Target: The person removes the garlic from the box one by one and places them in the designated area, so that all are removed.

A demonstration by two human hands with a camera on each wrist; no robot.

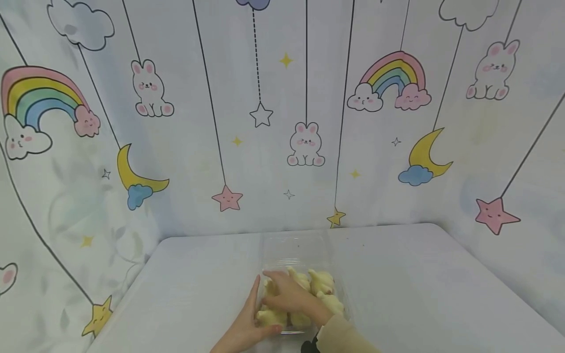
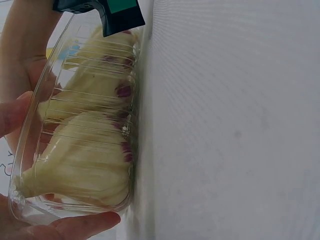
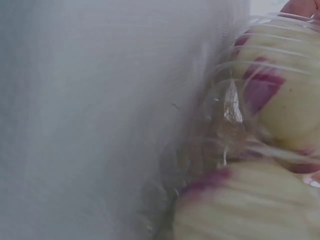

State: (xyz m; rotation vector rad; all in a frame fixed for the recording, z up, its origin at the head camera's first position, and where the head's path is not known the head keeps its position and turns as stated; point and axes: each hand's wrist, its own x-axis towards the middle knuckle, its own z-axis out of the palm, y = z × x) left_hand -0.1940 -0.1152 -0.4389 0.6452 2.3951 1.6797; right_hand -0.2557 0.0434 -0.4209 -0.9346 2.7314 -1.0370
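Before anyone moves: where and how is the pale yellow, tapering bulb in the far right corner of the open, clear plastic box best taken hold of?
Likely best: pinch that bulb by its narrow neck, coming from above. The neck tapers out from the rounded body, while the box and neighbouring bulbs crowd the sides; the right hand is farther left.

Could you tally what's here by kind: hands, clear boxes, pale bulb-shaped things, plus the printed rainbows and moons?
Left hand and right hand: 2
Clear box: 1
Pale bulbs: at least 5; the hands block the view
Printed rainbows: 2
Printed moons: 2
Total: at least 12
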